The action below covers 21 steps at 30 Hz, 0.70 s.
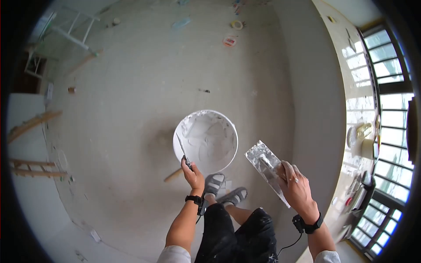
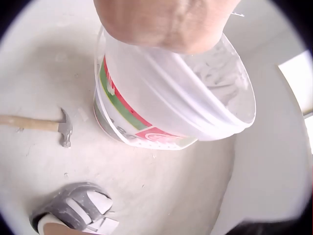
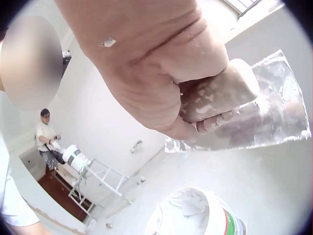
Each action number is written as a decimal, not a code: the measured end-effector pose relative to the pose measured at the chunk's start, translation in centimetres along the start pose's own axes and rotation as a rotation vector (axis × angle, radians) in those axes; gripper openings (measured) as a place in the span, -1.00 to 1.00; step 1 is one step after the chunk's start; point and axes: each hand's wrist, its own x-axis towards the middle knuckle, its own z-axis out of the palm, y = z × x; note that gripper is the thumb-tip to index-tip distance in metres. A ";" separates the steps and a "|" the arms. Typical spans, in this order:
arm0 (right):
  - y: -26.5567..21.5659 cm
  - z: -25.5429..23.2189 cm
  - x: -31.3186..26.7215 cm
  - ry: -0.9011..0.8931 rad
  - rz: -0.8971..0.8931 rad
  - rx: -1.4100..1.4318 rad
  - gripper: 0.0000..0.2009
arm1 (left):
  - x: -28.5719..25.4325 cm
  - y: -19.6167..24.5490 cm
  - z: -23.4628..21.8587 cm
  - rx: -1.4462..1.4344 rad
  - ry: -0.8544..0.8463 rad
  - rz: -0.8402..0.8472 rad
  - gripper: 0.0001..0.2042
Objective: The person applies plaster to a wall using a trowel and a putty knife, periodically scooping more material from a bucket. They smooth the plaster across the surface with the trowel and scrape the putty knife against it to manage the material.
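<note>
My left hand [image 1: 193, 177] grips the dark handle of a putty knife [image 1: 182, 147], its narrow blade seen nearly edge-on over the left rim of a white bucket [image 1: 237, 140]. Thick white putty [image 1: 210, 142] fills part of that bucket and smears its inner wall. In the left wrist view the hand [image 2: 166, 22] covers part of the rim, and the knife is hidden. Off to the bucket's right, my right hand [image 1: 297, 186] holds a plastering trowel [image 1: 265, 164] by its handle. White smears mark the trowel's metal plate [image 3: 274, 107] and the fingers around its pale grip [image 3: 220, 95].
A claw hammer [image 2: 65, 128] lies on the floor by the bucket, near my sandalled feet [image 1: 215, 184]. Tape [image 1: 237, 25] lies farther off. Wooden ladders [image 1: 35, 125] stand left; a windowsill [image 1: 355, 109] runs along the right. Another person [image 3: 46, 134] is by a metal ladder [image 3: 105, 176].
</note>
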 end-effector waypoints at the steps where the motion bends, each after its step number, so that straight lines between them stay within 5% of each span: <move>1: -0.7 0.2 0.9 -0.036 -0.024 -0.028 -0.68 | -0.8 0.4 -1.0 -0.064 0.120 -0.062 -0.59; 6: -4.8 6.5 8.4 -0.429 -0.168 -0.294 -0.67 | -5.8 3.7 -12.3 -0.611 0.084 -0.615 -0.70; 8: -8.3 8.5 11.4 -0.516 -0.449 -0.550 -0.70 | -7.3 4.4 -17.1 -0.788 0.057 -0.736 -0.80; 12: -12.5 15.5 15.8 -0.361 -0.869 -0.863 -0.75 | -11.0 5.5 -23.8 -0.667 0.015 -0.912 -0.84; 21: -18.4 24.6 20.6 -0.358 -1.378 -1.250 -0.55 | -23.2 3.6 -26.9 -0.623 0.615 -1.237 -0.82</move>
